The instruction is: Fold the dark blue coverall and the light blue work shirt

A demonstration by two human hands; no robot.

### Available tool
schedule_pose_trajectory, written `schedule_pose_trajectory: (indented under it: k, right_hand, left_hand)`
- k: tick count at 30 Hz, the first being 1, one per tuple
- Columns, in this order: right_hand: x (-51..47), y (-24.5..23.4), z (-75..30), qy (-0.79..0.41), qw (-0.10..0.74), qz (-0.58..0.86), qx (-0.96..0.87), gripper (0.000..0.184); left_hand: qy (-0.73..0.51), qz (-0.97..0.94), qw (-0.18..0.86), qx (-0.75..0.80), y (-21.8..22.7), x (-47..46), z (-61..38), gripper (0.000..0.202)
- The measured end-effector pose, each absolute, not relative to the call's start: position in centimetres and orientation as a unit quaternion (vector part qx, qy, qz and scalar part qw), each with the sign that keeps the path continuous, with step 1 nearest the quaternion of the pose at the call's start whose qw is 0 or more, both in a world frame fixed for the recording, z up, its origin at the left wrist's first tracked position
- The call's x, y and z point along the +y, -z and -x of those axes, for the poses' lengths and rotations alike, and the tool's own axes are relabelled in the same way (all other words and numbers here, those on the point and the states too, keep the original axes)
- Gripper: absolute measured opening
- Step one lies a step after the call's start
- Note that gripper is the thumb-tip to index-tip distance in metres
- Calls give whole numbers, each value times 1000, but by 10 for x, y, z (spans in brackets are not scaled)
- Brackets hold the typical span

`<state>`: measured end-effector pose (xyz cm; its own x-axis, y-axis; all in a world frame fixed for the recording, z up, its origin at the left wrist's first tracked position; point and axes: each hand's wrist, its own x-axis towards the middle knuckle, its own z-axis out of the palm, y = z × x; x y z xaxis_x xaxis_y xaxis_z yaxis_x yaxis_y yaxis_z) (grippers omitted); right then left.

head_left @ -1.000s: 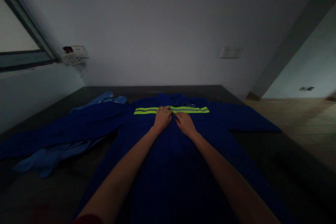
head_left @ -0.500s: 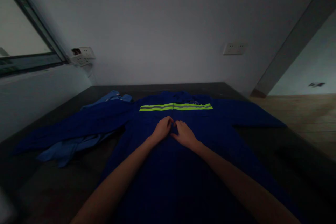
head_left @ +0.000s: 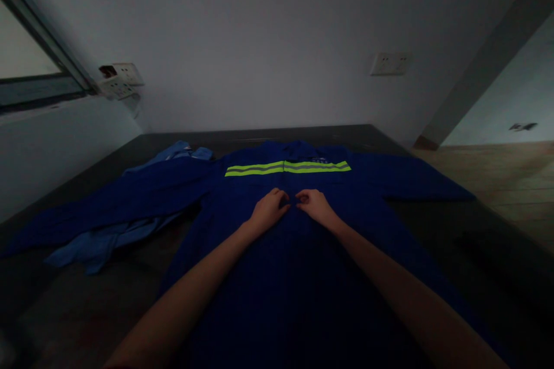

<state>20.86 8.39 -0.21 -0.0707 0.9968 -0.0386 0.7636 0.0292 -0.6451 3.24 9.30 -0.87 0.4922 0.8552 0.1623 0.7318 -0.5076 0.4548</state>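
Observation:
A dark blue work jacket (head_left: 294,277) lies spread out face up, its collar at the far end and its sleeves stretched to both sides. A yellow-green reflective strip (head_left: 254,170) crosses the chest. My left hand (head_left: 270,208) rests at the front closure below the strip, fingers curled in a pinch on the fabric. Just right of the closure is my right hand (head_left: 317,206), its thumb and fingers bent towards each other. What sits between the right fingertips is too dark to make out. A small gap separates the two hands.
A lighter blue garment (head_left: 101,245) lies partly under the jacket's left-side sleeve. The dark table (head_left: 242,136) meets a wall with sockets (head_left: 390,63) at the back. Beyond its right edge shows a wooden floor (head_left: 511,176). A window frame (head_left: 47,86) is at upper left.
My hands, close together before, have drawn slightly apart, the right one moving right. The view has shifted a little; the jacket lies as before.

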Motion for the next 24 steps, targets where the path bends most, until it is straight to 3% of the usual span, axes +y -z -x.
schedule_pose_trajectory:
  k: [4, 17, 24]
  right_hand:
    - [84, -4, -210, -275, 172, 629, -707, 43]
    - [79, -13, -206, -300, 128, 595, -734, 61]
    - [86, -8, -212, -238, 208, 611, -726, 33]
  left_hand:
    - [-189, -843, 153, 479, 12, 92, -35, 17]
    - [-171, -818, 150, 528, 9, 89, -46, 15]
    - [-181, -817, 167, 522, 8, 92, -46, 8]
